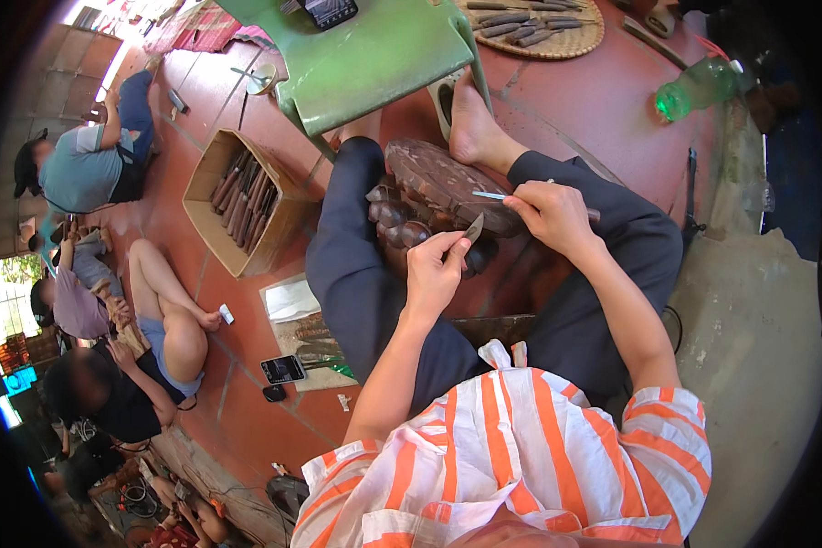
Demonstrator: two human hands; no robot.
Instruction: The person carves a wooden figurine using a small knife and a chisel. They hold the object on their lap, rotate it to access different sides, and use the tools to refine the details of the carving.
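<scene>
Orange-and-white striped shirt [511,457] fills the lower edge, with both bare forearms reaching up from it over dark trousers [356,274]. Beyond the knees stands a green plastic stool [374,64], and to its left an open cardboard box [237,205] of dark wooden pieces sits on the red tiled floor [603,100]. A dark carved wooden block [434,187] rests across the lap, between the thighs. On its right side, the right hand [553,215] is closed around a thin tool [489,194] whose tip lies on the carving. Just below, the left hand [434,269] pinches a small blade [475,227] between thumb and fingertips, its point touching the wood
</scene>
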